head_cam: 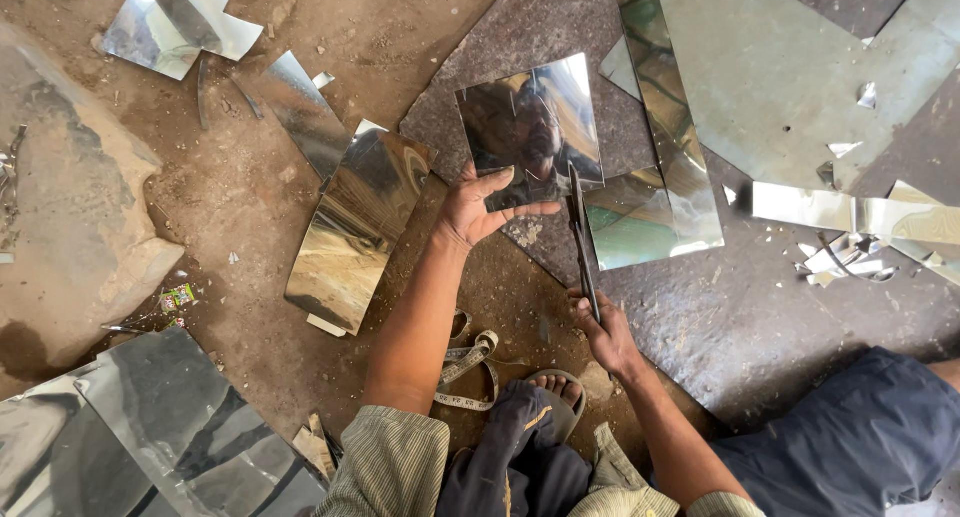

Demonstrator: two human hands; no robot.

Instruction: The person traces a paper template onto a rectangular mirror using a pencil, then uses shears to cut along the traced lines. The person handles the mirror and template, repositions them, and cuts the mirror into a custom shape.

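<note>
The left hand [478, 209] grips a square, mirror-bright metal sheet [530, 127] by its lower edge (fingers closed on it). The right hand [606, 335] is closed around long dark metal shears [582, 239], blades at the sheet's right edge.

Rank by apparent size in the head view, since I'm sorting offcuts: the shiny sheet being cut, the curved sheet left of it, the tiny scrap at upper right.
1. curved sheet
2. sheet being cut, somewhat smaller
3. tiny scrap, far smallest

A single head-worn camera looked steeply down from above the seated person. It faced the dirt floor [250, 187] ahead of the knees, close enough that both forearms filled the lower frame.
</note>
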